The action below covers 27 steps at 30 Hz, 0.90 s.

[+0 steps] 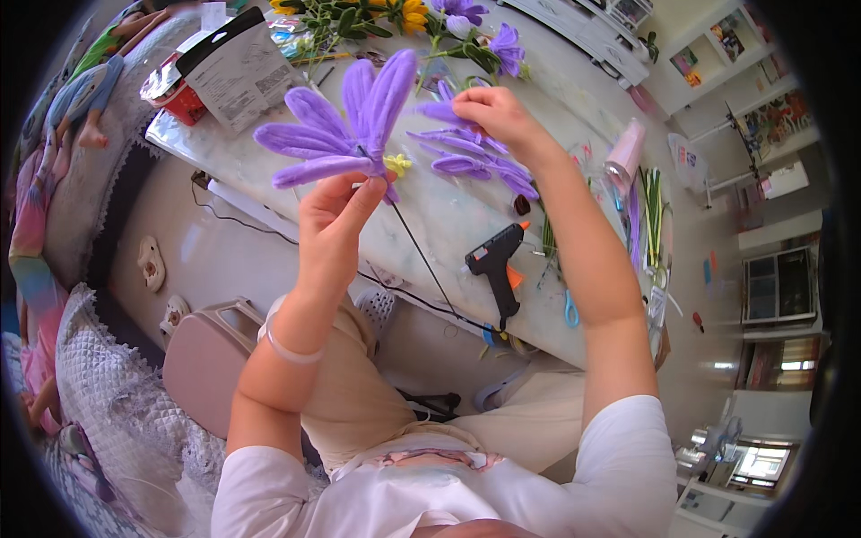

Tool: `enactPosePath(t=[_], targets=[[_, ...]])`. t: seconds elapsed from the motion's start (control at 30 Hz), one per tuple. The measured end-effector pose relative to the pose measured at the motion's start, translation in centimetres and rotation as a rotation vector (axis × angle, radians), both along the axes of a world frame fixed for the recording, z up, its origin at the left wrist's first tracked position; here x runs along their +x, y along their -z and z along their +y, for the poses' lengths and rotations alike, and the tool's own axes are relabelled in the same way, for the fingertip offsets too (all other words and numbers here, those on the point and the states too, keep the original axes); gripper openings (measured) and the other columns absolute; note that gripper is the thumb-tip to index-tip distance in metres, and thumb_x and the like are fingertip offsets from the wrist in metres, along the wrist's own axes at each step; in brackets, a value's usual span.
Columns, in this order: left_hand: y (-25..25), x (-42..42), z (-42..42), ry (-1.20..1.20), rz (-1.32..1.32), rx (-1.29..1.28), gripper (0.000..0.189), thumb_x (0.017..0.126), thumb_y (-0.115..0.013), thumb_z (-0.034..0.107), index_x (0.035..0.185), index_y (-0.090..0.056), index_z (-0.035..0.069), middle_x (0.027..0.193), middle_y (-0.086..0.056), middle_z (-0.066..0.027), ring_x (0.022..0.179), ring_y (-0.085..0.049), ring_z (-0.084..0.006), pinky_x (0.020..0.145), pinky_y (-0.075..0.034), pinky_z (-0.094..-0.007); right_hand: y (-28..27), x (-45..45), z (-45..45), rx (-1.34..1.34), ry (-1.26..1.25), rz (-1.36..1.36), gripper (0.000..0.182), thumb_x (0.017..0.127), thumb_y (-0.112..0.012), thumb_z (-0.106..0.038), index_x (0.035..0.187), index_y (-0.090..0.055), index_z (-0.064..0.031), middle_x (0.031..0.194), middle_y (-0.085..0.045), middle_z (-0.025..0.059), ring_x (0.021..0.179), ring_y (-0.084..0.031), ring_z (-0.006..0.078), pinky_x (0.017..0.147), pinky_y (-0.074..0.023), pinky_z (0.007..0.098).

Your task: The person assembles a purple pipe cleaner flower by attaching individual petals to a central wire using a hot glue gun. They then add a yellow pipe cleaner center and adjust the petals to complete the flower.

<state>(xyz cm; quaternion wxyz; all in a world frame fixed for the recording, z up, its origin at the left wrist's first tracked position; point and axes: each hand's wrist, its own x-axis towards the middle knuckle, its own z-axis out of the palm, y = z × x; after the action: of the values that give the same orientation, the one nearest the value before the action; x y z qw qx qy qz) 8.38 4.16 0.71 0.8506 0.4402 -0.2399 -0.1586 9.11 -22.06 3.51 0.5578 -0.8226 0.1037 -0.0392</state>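
My left hand (336, 218) pinches the base of a purple pipe-cleaner flower (313, 138), its long fuzzy petals spread out above my fingers. A thin dark stem (424, 252) slants down from the flower toward the table's near edge. Between the fingertips of my right hand (504, 124) is a loose purple petal (437, 111), slightly blurred and partly covered by the fingers. Beneath that hand, several more purple petals (471, 161) lie on the marble-patterned table (410, 208). Small yellow stamens (397, 165) show just behind the flower's base.
A black glue gun (498, 265) lies at the near side, beside blue-handled scissors (571, 309). Finished flowers (464, 40) spread along the far side. Left are a grey package (239, 74) and red tub (178, 97); right, green pipe cleaners (651, 215). Another person's legs (91, 101) rest on the sofa.
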Motion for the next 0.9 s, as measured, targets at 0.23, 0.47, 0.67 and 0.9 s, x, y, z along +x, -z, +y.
enactPosePath(t=[0.23,0.47,0.67,0.9], targets=[[-1.5,-3.2,-0.6,0.445,-0.06,0.136,0.012,0.085,-0.061,0.007,0.095,-0.065,0.0,0.096,-0.065,-0.0066,0.089,-0.059,-0.0132,0.078,-0.046,-0.0283,-6.2,-11.9,2.9,0.057,-0.202,0.134,0.02,0.08,-0.063,-0.026,0.076,-0.063,-0.0065,0.062,-0.046,-0.0065,0.056,-0.037,0.0032,0.05,-0.0275,0.0209],[-1.2,-5.6,-1.8,0.578,0.007,0.025,0.015,0.084,-0.062,0.011,0.094,-0.066,0.002,0.093,-0.065,-0.0075,0.091,-0.058,-0.0161,0.08,-0.045,-0.0316,-5.9,-13.8,1.9,0.388,-0.235,0.038,0.023,0.081,-0.066,-0.026,0.07,-0.06,-0.0071,0.053,-0.039,-0.0059,0.049,-0.031,0.0052,0.046,-0.0232,0.0215],[-0.6,-5.7,-1.4,0.597,0.061,0.027,0.017,0.084,-0.061,0.011,0.095,-0.065,-0.001,0.107,-0.058,-0.0098,0.091,-0.054,-0.0186,0.077,-0.042,-0.0314,-3.8,-14.7,5.1,0.493,-0.107,-0.106,0.024,0.078,-0.072,-0.026,0.069,-0.059,-0.008,0.058,-0.045,-0.0053,0.052,-0.037,0.005,0.049,-0.0293,0.0218],[-0.6,-6.0,-1.4,0.526,0.034,0.041,0.017,0.083,-0.064,0.008,0.098,-0.064,0.0,0.091,-0.065,-0.0087,0.085,-0.059,-0.0175,0.075,-0.047,-0.0324,-2.3,-16.2,6.6,0.835,0.041,-0.16,0.033,0.082,-0.068,-0.034,0.065,-0.055,-0.008,0.057,-0.042,-0.0047,0.05,-0.034,0.0053,0.048,-0.0281,0.0224]])
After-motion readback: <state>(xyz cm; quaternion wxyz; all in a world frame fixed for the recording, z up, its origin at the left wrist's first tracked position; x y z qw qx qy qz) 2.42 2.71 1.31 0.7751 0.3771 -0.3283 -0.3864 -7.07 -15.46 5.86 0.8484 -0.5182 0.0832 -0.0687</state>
